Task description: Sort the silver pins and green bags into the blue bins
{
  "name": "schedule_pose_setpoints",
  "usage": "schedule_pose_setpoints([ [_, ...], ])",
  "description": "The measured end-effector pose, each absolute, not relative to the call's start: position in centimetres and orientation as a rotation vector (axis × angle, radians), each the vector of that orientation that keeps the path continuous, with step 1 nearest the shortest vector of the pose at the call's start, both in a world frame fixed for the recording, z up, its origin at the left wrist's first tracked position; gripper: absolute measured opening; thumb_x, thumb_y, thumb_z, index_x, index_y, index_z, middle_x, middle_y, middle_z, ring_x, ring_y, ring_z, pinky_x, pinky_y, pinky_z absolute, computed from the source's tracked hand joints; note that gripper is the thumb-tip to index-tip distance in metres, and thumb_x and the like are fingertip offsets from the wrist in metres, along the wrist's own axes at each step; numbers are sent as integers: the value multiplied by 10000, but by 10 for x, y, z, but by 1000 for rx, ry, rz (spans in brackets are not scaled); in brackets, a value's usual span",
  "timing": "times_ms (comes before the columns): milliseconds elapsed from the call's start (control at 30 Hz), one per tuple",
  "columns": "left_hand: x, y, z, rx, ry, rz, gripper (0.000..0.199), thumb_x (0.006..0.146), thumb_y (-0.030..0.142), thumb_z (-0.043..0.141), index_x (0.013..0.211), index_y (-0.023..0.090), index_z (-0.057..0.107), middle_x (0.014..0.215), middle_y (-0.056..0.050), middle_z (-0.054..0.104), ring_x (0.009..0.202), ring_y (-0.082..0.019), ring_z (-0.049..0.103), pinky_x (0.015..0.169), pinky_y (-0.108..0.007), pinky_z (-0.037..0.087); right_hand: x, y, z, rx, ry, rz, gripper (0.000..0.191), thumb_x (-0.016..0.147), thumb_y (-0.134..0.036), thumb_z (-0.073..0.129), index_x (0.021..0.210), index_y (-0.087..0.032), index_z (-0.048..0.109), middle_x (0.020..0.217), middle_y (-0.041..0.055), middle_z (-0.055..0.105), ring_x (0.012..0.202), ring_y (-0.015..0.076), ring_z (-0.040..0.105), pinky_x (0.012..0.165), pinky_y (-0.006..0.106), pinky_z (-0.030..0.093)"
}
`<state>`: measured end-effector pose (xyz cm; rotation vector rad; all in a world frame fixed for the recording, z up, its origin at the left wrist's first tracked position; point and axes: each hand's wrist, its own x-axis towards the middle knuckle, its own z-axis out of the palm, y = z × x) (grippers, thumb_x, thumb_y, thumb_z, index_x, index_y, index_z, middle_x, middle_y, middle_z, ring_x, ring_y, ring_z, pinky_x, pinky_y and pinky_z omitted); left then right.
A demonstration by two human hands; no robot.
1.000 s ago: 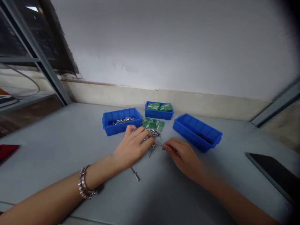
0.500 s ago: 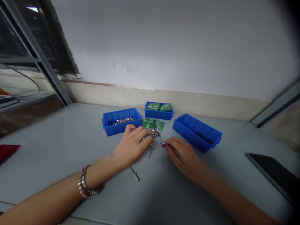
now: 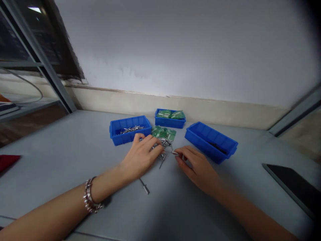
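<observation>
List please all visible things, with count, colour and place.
Metal pins: many, silver, left bin, near hands
Bins: 3, blue, on table
Packets: 3 or more, green, back bin, table
Dark pieces: count unclear, black, right bin
Flat object: 1, black, right
Red item: 1, red, left edge
Bracelets: count unclear, silvery, left wrist
Table: 1, grey, under bins
Wall: 1, whitish, behind
Posts: 2, grey, both sides
Opening: 1, dark, upper left
Shelf: 1, grey, far left
Cable: 1, grey, far left
Left hand: 1, bare, over pins
Right hand: 1, bare, fingers at one pin

The left hand (image 3: 141, 154) partly hides metal pins (image 3: 166, 142).
</observation>
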<state>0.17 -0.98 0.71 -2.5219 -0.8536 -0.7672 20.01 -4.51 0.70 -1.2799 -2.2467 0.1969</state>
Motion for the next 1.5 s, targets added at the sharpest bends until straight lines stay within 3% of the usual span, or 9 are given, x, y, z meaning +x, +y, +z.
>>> schedule_pose_setpoints([
  [467,4,-9,7,-2575,-826,-806,167,901,200,381,828,155,524,868,-33,590,758,-147,492,704,-330,269,201,-45,6,-1247,-2237,136,215,894,-222,363,898,-170,571,797,55,562,769,183,518,702,320,420],
  [667,5,-11,9,-2626,-854,-755,181,907,243,366,922,154,522,894,-54,583,806,-170,508,706,-329,278,201,-45,3,-1220,-2220,123,206,886,-204,378,877,-162,579,787,58,567,762,184,516,693,312,420],
  [1033,3,-10,7,-2598,-800,-812,149,886,151,378,891,179,524,907,-41,574,780,-150,501,705,-332,268,200,-46,6,-1241,-2233,145,243,901,-235,339,780,-182,543,753,49,551,732,176,511,668,308,418],
  [1267,2,-10,7,-2582,-794,-806,135,871,130,387,873,167,517,904,-47,569,778,-153,492,704,-333,275,201,-46,5,-1229,-2180,143,166,880,-276,405,954,-191,527,815,42,577,767,173,540,693,308,433],
  [1500,3,-9,6,-2586,-801,-803,114,880,156,395,862,164,507,912,-39,572,781,-151,491,703,-331,281,201,-44,2,-1159,-2195,95,198,891,-232,371,915,-176,559,804,50,570,769,176,532,698,315,429],
])
